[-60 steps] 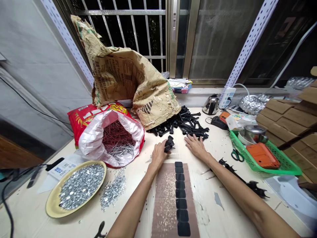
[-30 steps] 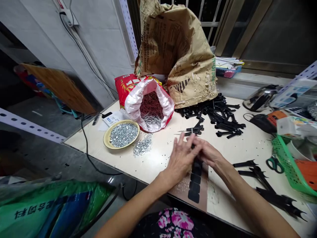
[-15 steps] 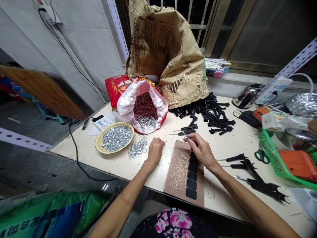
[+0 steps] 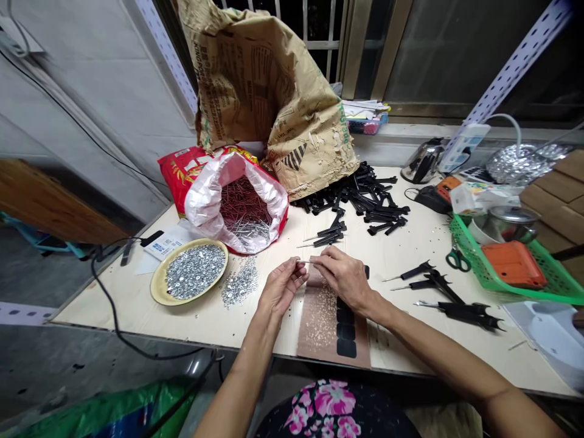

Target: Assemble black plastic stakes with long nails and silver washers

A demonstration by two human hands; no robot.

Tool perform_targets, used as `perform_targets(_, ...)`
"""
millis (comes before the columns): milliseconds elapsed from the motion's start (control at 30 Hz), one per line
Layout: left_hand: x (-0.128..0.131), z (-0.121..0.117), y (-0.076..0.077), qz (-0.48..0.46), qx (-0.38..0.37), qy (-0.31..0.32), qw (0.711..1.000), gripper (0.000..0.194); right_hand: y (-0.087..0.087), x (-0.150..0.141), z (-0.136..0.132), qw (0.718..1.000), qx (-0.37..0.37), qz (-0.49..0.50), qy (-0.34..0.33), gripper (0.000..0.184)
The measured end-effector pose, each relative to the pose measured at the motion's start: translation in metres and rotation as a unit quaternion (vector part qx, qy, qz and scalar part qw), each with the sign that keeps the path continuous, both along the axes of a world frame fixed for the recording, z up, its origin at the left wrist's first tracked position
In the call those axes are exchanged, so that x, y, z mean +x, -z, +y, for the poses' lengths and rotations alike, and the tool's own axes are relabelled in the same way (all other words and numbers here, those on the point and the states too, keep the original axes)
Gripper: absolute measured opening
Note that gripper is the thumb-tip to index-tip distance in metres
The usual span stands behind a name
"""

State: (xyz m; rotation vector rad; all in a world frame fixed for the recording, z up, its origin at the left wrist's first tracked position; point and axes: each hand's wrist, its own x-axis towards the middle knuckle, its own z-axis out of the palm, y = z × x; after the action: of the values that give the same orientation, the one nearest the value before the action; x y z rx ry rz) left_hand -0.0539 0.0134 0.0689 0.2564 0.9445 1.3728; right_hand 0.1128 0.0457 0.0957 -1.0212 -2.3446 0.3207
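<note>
Grip of both hands, left [image 4: 283,283] and right [image 4: 343,278], pinched on a thin metal rod [image 4: 305,262].

Both ends of thin rod [image 4: 305,262] hidden by your fingers. Your right hand [image 4: 344,277] covers part of black squares [image 4: 345,331]. Toward counter's [image 4: 205,325] far edge, paper sack [image 4: 314,121] hides back of black pile [image 4: 378,198]; sack's top cut off, small print unreadable. Beyond counter's right edge, cardboard boxes [image 4: 554,194] cut off. Both your forearms cropped below.
</note>
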Motion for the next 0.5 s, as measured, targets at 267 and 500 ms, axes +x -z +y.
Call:
perform_targets(267, 0.007, 0.002, -0.004, 0.049, 0.024, -0.016, 0.998, 0.030, -0.005, 0.003, -0.003, 0.997, 0.051, -0.056, 0.025, 0.026)
perform_targets(500, 0.012, 0.004, -0.005, 0.086, 0.021, -0.030, 0.996, 0.035, 0.009, 0.000, -0.004, 0.988, 0.132, -0.062, 0.055, 0.022)
